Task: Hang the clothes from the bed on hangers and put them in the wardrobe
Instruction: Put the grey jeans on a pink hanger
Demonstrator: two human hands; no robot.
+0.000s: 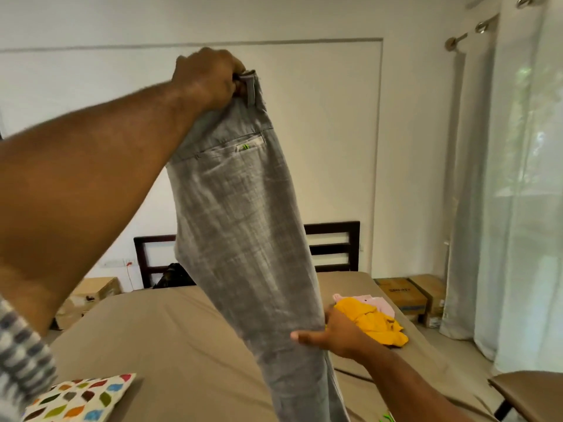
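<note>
Striped sleeve [21, 354] nearest; raised grey trousers [243, 223] partly hide headboard [333, 245].

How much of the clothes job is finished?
Nothing looks finished yet: no hanger or wardrobe shows here. In hand: the left hand grips the grey trousers by the waistband, and the right hand holds a leg. Left to do: the yellow garment and pink garment lie on the bed.
</note>
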